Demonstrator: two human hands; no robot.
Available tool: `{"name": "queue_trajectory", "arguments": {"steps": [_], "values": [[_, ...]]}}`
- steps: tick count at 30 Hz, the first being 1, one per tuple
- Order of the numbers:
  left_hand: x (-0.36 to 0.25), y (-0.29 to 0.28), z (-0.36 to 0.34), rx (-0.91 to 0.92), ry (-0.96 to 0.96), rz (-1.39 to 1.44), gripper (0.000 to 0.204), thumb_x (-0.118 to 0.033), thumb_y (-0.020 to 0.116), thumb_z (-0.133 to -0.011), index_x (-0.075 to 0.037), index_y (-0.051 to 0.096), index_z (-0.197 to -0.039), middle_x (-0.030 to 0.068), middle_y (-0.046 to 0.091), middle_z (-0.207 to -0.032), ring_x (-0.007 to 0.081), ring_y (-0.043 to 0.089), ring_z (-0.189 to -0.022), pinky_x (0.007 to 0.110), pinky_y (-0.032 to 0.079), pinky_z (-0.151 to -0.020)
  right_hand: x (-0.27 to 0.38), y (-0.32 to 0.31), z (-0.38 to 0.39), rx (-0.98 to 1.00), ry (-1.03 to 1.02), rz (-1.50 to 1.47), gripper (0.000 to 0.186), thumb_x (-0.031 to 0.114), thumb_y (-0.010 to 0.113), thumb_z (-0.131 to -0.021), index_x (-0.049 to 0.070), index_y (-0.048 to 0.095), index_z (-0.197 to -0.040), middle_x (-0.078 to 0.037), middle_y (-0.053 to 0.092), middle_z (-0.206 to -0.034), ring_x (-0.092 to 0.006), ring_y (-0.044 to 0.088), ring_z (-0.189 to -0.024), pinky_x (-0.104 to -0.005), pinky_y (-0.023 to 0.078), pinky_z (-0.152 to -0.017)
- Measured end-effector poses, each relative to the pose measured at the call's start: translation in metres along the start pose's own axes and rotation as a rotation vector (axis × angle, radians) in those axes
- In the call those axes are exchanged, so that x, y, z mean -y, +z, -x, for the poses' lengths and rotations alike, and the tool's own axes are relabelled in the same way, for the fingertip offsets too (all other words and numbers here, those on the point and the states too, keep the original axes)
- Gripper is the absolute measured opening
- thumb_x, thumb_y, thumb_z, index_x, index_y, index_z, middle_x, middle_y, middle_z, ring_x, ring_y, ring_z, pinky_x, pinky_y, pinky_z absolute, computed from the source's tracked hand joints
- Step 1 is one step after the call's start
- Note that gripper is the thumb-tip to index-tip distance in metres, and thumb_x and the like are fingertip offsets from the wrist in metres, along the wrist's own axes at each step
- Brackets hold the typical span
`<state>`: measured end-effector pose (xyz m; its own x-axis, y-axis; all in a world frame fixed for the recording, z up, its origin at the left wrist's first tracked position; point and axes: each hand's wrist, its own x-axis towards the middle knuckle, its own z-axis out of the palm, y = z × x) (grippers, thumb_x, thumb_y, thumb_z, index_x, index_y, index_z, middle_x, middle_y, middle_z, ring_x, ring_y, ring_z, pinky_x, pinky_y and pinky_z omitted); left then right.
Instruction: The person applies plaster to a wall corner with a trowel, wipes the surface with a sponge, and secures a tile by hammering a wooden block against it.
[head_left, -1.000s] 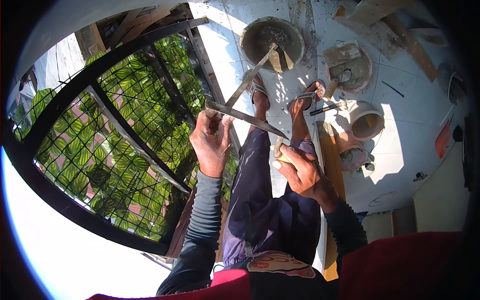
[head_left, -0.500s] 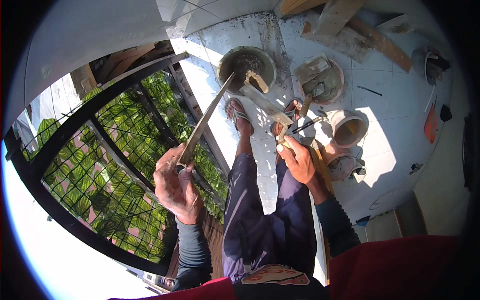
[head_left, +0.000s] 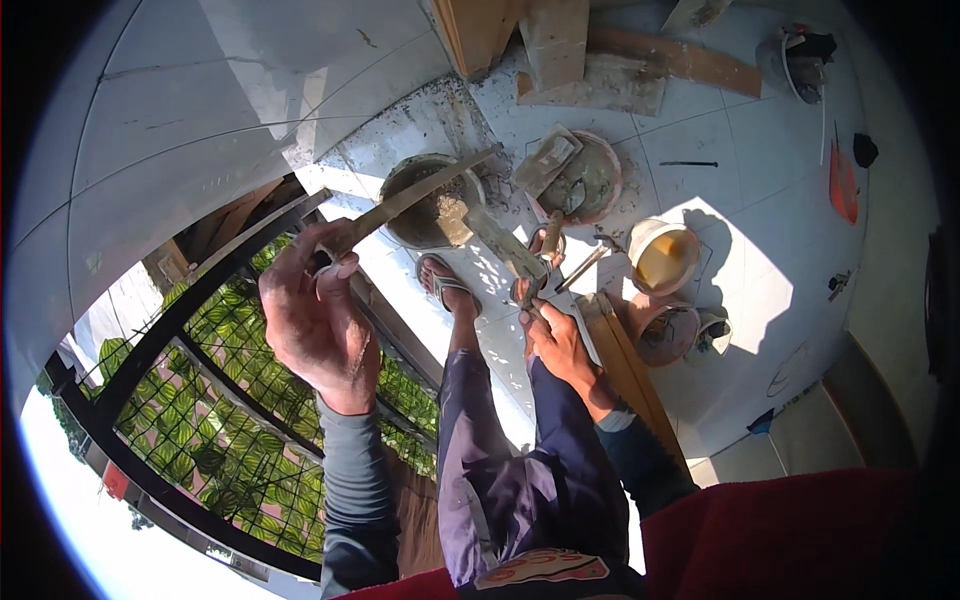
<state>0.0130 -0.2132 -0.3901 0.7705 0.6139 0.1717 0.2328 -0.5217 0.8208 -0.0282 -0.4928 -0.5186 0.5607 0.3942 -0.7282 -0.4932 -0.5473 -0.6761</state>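
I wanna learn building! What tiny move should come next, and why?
Maybe lower the trowel toward the bucket: the right hand grips it, its blade points that way in the picture, and the bucket holds gray mud.

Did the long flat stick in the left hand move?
Yes. A second ago the long stick pointed down toward the right hand; now it has swung up, crossing over the round bucket in view.

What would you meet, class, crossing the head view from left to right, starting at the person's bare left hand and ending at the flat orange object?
Bare left hand → round grey basin → bare right hand → round whitish bucket with yellowish inside → flat orange object.
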Motion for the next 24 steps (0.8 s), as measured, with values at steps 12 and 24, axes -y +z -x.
{"name": "queue_trajectory", "arguments": {"steps": [12, 24], "values": [[0.027, 0.234, -0.082, 0.091, 0.224, 0.02, 0.017, -0.007, 0.069, -0.087, 0.0, 0.06, -0.1, 0.018, 0.064, -0.087, 0.0335, 0.065, -0.075, 0.038, 0.051, -0.068, -0.026, -0.034, 0.006, -0.007, 0.01, -0.059, 0.035, 0.025, 0.057, -0.098, -0.004, 0.056, -0.118, -0.015, 0.062, -0.078, -0.0229, 0.062, -0.069, -0.0359, 0.049, -0.064], [0.013, 0.32, -0.123, 0.109, -0.705, 0.533, 0.041, -0.032, 0.063, -0.097, 0.006, 0.059, -0.115, 0.0055, 0.058, -0.089, 0.0147, 0.055, -0.083, 0.03, 0.048, -0.072, -0.035, -0.057, 0.009, -0.002, 0.092, -0.057, 0.037, 0.027, 0.057, -0.098, -0.006, 0.057, -0.115, -0.018, 0.065, -0.078, -0.0262, 0.066, -0.067, -0.036, 0.051, -0.063]]}}
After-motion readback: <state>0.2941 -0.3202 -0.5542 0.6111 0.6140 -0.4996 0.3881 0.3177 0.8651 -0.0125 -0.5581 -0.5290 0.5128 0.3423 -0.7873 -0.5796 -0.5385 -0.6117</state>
